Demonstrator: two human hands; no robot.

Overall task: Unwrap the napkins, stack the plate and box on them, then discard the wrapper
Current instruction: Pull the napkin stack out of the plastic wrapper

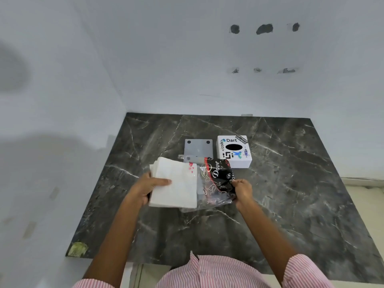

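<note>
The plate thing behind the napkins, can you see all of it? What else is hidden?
1. Grey plate, head view: near edge hidden by the napkins and wrapper.
2. White box: inside its dark hole can't be seen; lower left corner covered by the wrapper.
3. Left hand: fingers hidden beneath the napkins.
4. Wrapper print: crumpled, only "Dove" readable.

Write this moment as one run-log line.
step: unwrapping | left hand: napkins | right hand: wrapper | plate, box: on table
</note>
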